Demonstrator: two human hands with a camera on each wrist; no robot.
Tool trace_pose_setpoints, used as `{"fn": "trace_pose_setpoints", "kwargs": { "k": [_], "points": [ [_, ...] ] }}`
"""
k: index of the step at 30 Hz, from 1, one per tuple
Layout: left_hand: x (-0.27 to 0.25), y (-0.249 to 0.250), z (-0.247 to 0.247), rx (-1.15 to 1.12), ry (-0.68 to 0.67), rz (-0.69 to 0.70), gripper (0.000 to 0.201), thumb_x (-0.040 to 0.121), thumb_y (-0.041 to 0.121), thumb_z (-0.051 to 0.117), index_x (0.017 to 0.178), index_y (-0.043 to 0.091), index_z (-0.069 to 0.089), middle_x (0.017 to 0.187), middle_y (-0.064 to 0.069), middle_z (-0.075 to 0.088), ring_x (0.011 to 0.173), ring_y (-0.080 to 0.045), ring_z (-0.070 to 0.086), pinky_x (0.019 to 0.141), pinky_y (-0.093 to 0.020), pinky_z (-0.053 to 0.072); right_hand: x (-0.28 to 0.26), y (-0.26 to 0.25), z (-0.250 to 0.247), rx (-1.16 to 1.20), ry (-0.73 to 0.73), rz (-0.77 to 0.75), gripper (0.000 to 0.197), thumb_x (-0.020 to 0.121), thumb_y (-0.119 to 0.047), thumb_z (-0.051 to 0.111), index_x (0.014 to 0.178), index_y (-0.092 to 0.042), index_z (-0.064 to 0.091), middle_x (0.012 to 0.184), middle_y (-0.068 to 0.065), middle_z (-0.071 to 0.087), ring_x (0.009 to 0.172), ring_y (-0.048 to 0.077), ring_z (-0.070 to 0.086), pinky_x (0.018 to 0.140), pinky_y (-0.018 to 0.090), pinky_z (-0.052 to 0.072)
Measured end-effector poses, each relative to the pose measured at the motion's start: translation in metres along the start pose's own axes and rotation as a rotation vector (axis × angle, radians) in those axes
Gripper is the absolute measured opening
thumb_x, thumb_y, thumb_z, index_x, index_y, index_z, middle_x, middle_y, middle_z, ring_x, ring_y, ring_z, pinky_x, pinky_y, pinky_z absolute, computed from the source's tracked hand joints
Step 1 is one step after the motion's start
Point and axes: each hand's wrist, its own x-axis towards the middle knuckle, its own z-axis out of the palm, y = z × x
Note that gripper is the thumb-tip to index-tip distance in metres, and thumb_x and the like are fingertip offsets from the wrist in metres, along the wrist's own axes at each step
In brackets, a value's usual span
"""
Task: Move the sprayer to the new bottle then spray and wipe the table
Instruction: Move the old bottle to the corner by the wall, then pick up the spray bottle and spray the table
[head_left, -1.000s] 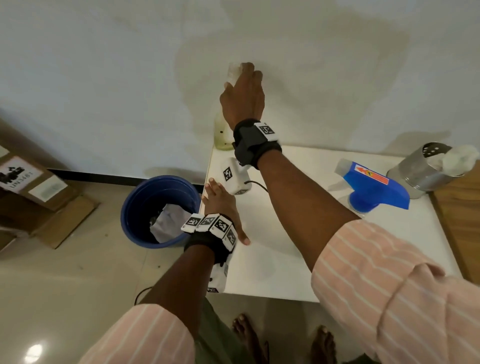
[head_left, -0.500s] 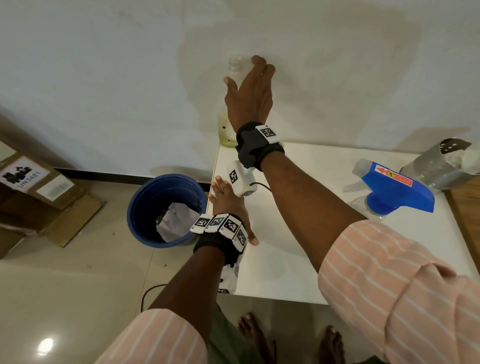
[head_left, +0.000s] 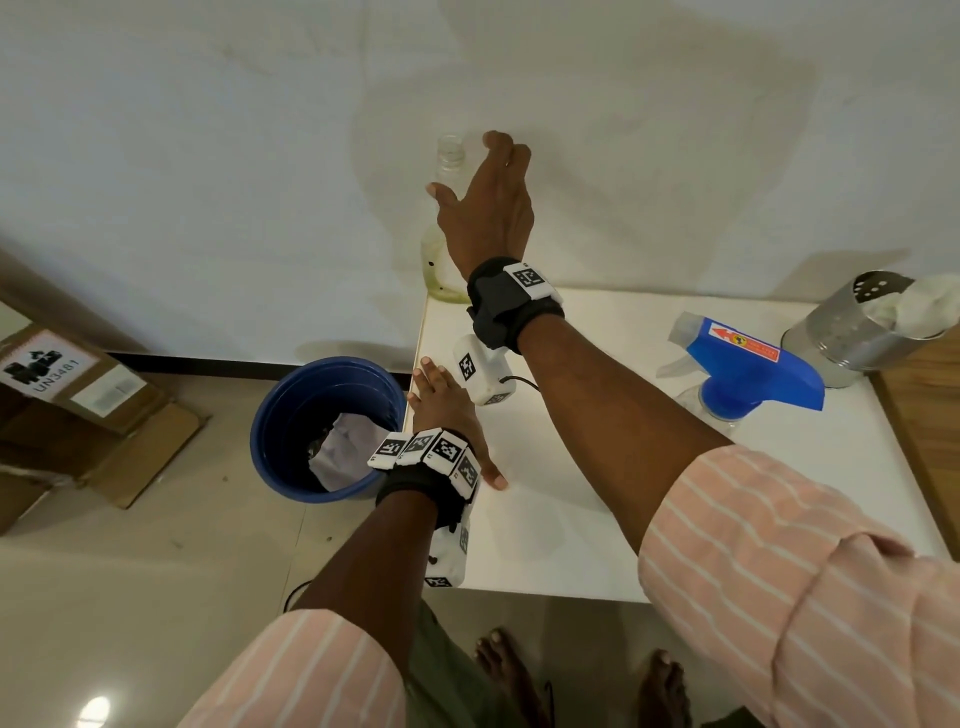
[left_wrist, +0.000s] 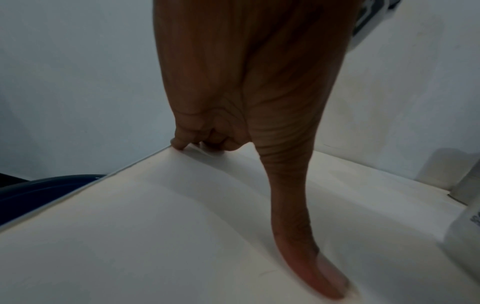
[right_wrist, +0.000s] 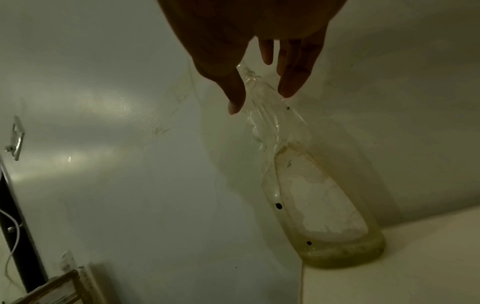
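Bottle (head_left: 445, 218) stands uncapped at the back left corner of the white bench (head_left: 571, 519), against the wall, with a little yellowish liquid at its bottom. We hold our right hand (head_left: 488, 208) up around its neck, fingers straight and spread; in the right wrist view the thumb and fingers (right_wrist: 294, 67) flank the neck, but we cannot tell whether they touch it, and the grip is open and holds nothing. Our left hand (head_left: 444, 415) lies on the left edge of the bench, thumb stretched flat on the top; in the left wrist view the fingertips (left_wrist: 179, 144) bend down onto the rim, nothing in its grip either. The blue sprayer (head_left: 753, 369) sits on a second clear bottle (head_left: 709, 410) at the right of the bench, well apart from both hands, nozzle pointing left. Just beyond it, at the back right corner, a perforated metal holder (head_left: 852, 327) carries a white cloth (head_left: 919, 306). On the floor left of the bench we see a blue bucket (head_left: 280, 431) with crumpled paper in it, and a cardboard box (head_left: 67, 384) farther left.
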Motion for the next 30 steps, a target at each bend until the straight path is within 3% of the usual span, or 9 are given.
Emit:
{"fn": "trace_pose_setpoints", "kwargs": {
  "k": [8, 10, 12, 15, 17, 21, 24, 28, 30],
  "points": [
    [0.004, -0.006, 0.006, -0.052, 0.041, -0.015, 0.167, 0.037, 0.046, 0.093, 0.147, 0.005, -0.025, 0.157, -0.015, -0.023, 0.147, -0.032, -0.016, 0.122, -0.044, 0.003, -0.026, -0.009, -0.017, 0.042, -0.001, -0.006, 0.06, 0.081, -0.027, 0.073, 0.129, -0.006, 0.044, 0.127, 0.01, 0.047, 0.1, 0.028, 0.063, 0.075, 0.032, 0.049],
    [0.0, -0.007, 0.003, -0.198, 0.055, -0.025, 0.133, 0.067, 0.034, 0.083, 0.148, 0.004, -0.017, 0.16, -0.015, -0.013, 0.149, -0.031, -0.003, 0.122, -0.043, 0.01, -0.042, -0.017, -0.029, 0.038, -0.006, -0.022, 0.055, 0.085, -0.027, 0.069, 0.129, -0.006, 0.044, 0.127, 0.011, 0.047, 0.098, 0.028, 0.063, 0.076, 0.033, 0.05],
    [-0.011, -0.005, -0.006, -0.222, 0.072, -0.018, 0.079, 0.096, 0.02, 0.051, 0.15, 0.001, -0.002, 0.16, -0.016, 0.003, 0.148, -0.031, 0.011, 0.12, -0.04, 0.015, -0.063, -0.027, -0.043, 0.044, -0.047, -0.072, 0.049, 0.088, -0.027, 0.066, 0.128, -0.007, 0.045, 0.128, 0.01, 0.047, 0.097, 0.027, 0.064, 0.078, 0.033, 0.051],
    [-0.025, -0.012, -0.006, 0.097, 0.153, 0.143, 0.044, 0.103, 0.011, 0.029, 0.145, -0.001, 0.027, 0.152, -0.021, 0.032, 0.141, -0.033, 0.031, 0.116, -0.039, 0.026, -0.099, -0.044, -0.077, 0.062, -0.067, -0.239, 0.041, 0.088, -0.027, 0.065, 0.121, -0.007, 0.053, 0.123, 0.009, 0.053, 0.085, 0.025, 0.067, 0.071, 0.034, 0.056],
    [-0.043, 0.008, -0.001, 0.012, 0.194, -0.009, 0.037, 0.099, 0.008, 0.041, 0.135, -0.001, 0.042, 0.141, -0.02, 0.046, 0.131, -0.034, 0.045, 0.108, -0.039, 0.037, -0.122, -0.055, -0.111, 0.094, -0.004, -0.391, 0.034, 0.087, -0.026, 0.068, 0.114, -0.006, 0.06, 0.115, 0.007, 0.06, 0.075, 0.021, 0.066, 0.06, 0.033, 0.055],
    [-0.072, 0.016, 0.022, 0.106, 0.197, 0.038, 0.065, 0.071, 0.045, 0.079, 0.116, 0.005, 0.055, 0.12, -0.013, 0.06, 0.11, -0.03, 0.059, 0.088, -0.037, 0.047, -0.149, -0.048, -0.207, 0.2, 0.354, -0.532, 0.039, 0.082, -0.03, 0.075, 0.104, 0.001, 0.067, 0.102, 0.01, 0.067, 0.085, 0.025, 0.063, 0.071, 0.038, 0.054],
    [-0.084, 0.026, 0.039, -0.043, 0.116, 0.203, 0.099, 0.056, 0.058, 0.082, 0.134, 0.009, 0.045, 0.132, -0.013, 0.055, 0.122, -0.031, 0.052, 0.099, -0.039, 0.045, -0.152, -0.005, -0.272, 0.193, 0.6, -0.395, 0.063, 0.072, -0.044, 0.081, 0.108, 0.003, 0.062, 0.109, 0.01, 0.065, 0.097, 0.025, 0.062, 0.078, 0.041, 0.052],
    [-0.104, 0.06, 0.051, -0.238, 0.076, 0.475, 0.134, 0.043, 0.062, 0.085, 0.151, 0.016, 0.02, 0.153, -0.003, 0.037, 0.141, -0.021, 0.035, 0.114, -0.036, 0.034, -0.152, 0.05, -0.291, 0.244, 0.315, -0.064, 0.081, 0.062, -0.059, 0.081, 0.121, -0.012, 0.053, 0.116, -0.003, 0.062, 0.106, 0.011, 0.058, 0.087, 0.032, 0.049],
    [-0.108, 0.079, 0.058, -0.363, 0.118, 0.511, 0.135, 0.039, 0.071, 0.081, 0.15, 0.02, 0.024, 0.15, 0.001, 0.041, 0.137, -0.017, 0.04, 0.113, -0.038, 0.037, -0.154, 0.064, -0.281, 0.344, 0.071, 0.127, 0.076, 0.062, -0.06, 0.079, 0.121, -0.019, 0.054, 0.11, -0.007, 0.065, 0.1, 0.008, 0.062, 0.083, 0.024, 0.051]
  ]
}}
